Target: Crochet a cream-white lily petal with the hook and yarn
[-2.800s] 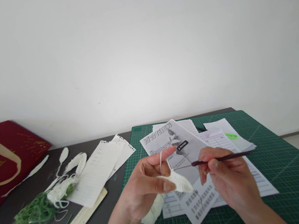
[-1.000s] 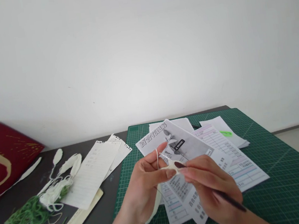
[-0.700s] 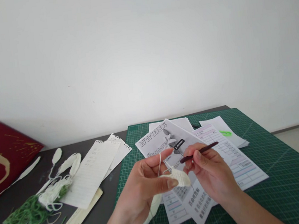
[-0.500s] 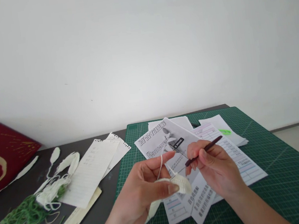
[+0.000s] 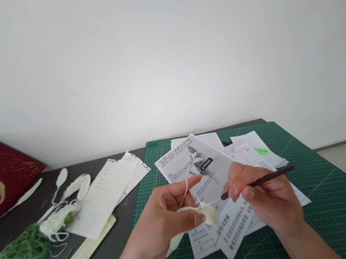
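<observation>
My left hand point(image 5: 168, 220) pinches a small piece of white crochet point(image 5: 211, 216) between thumb and fingers. White yarn point(image 5: 186, 188) loops over its raised index finger and runs down to the work. My right hand point(image 5: 263, 196) grips a crochet hook point(image 5: 270, 176) by its dark handle. The hook's thin metal shaft points left, and its tip meets the top edge of the crochet piece. Below both hands lie printed pattern sheets point(image 5: 178, 169) with a flower picture. Part of the crochet piece is hidden behind my left fingers.
A green cutting mat point(image 5: 331, 215) lies under the papers. A bright green clip point(image 5: 261, 151) rests on white sheets at right. To the left are handwritten notebook pages point(image 5: 102, 197), green yarn point(image 5: 26, 246), white crocheted petals point(image 5: 61, 176), a pale ruler-like strip point(image 5: 81, 258) and a dark red bag point(image 5: 2, 180).
My right hand has moved right and turned the crochet hook, so its metal shaft now shows and reaches the crochet piece. My left hand stays nearly where it was.
</observation>
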`<state>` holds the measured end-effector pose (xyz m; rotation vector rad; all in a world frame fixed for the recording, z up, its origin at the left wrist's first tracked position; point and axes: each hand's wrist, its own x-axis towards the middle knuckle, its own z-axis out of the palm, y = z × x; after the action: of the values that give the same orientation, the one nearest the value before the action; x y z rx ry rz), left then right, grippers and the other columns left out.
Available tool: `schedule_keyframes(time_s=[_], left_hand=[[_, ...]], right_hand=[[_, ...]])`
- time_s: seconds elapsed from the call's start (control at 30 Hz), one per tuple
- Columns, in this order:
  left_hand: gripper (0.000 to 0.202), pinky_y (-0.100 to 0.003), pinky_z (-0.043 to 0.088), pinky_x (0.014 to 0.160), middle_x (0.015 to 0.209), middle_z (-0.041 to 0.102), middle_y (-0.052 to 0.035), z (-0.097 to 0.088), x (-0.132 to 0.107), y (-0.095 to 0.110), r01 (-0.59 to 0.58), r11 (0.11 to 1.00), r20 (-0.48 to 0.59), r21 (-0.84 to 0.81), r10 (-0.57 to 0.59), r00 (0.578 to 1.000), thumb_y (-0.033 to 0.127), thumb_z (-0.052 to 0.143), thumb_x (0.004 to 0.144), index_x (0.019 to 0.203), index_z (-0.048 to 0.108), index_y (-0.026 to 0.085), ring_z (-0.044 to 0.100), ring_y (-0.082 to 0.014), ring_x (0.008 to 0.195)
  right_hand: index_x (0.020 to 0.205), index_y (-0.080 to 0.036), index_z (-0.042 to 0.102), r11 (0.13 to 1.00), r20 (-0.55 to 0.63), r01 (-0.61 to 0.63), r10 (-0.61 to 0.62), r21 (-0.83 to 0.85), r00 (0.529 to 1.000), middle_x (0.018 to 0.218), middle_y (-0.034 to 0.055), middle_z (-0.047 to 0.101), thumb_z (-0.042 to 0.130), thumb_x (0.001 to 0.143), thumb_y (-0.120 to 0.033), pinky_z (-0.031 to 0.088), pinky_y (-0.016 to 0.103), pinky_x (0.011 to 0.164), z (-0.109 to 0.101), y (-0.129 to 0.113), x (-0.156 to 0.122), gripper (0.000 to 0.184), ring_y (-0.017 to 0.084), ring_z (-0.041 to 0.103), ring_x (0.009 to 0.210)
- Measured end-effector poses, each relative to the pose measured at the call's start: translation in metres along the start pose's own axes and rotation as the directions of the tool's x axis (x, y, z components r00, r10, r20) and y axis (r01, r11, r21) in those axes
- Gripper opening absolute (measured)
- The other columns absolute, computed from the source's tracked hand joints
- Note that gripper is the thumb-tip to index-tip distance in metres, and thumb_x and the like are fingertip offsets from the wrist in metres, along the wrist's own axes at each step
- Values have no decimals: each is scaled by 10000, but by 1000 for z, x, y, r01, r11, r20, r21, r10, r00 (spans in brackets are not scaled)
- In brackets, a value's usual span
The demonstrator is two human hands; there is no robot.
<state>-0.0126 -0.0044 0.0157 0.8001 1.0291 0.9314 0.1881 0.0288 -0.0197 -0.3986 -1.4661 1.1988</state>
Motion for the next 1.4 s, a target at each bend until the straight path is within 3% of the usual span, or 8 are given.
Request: schedule_keyframes(time_s=[0.17,0.33,0.67,0.8,0.93,1.1,1.27,1.4], left_hand=[[69,-300,447,662,562,505,38,0,2,-1,-43,989,-20,139,47,999,167,747,588,656,736,163,459,-104,547],[141,-400,364,988,518,448,56,3,4,0,-161,913,-72,375,201,977,193,701,661,540,628,185,528,-142,604],[438,-314,508,687,695,604,-15,6,-2,-21,-240,474,-159,847,657,737,197,559,803,1234,620,155,625,-202,686],[255,-331,482,855,763,664,-26,9,-1,-19,-318,668,-256,673,614,747,219,654,753,991,739,180,656,-222,836],[461,-346,474,858,708,679,5,12,4,-11,-277,959,-323,57,281,904,227,771,675,1129,693,199,657,-190,774],[568,-274,490,728,729,685,-5,13,6,-8,-131,913,-166,-386,71,984,130,817,601,1148,684,204,642,-148,695],[503,-243,483,767,621,595,64,15,5,-16,-313,919,-340,-239,223,914,143,809,643,1123,704,250,592,-90,620],[490,-282,418,947,745,657,45,19,6,-26,-498,848,-449,182,522,725,134,772,696,1145,691,314,619,-138,827]], right_hand=[[927,-179,696,975,71,80,-66,-205,995,761,47,677,578,879,-156,480,334,603,3,-13,-3,130,192,607,715],[957,-121,683,835,190,299,-236,-462,953,737,78,692,565,822,-37,522,319,569,13,-18,-5,198,184,619,664],[844,-36,699,310,487,653,-468,-691,738,664,105,740,480,897,-53,602,301,646,32,-4,-2,225,185,681,629],[982,-5,681,406,448,621,-446,-670,775,823,162,754,541,858,-44,612,337,678,25,0,-5,192,229,703,796],[1127,-50,634,611,323,548,-446,-571,835,903,158,747,528,822,7,616,337,681,21,5,-3,328,217,705,847],[1106,-106,648,622,283,552,-482,-556,829,868,127,760,512,844,-24,626,325,673,21,2,2,307,208,721,819],[990,-120,702,193,480,627,-489,-755,729,831,87,782,551,880,-86,595,336,864,25,4,-9,191,195,724,823],[996,-125,700,165,455,598,-503,-784,735,815,88,778,487,905,-94,602,327,835,29,6,-14,233,189,721,789]])
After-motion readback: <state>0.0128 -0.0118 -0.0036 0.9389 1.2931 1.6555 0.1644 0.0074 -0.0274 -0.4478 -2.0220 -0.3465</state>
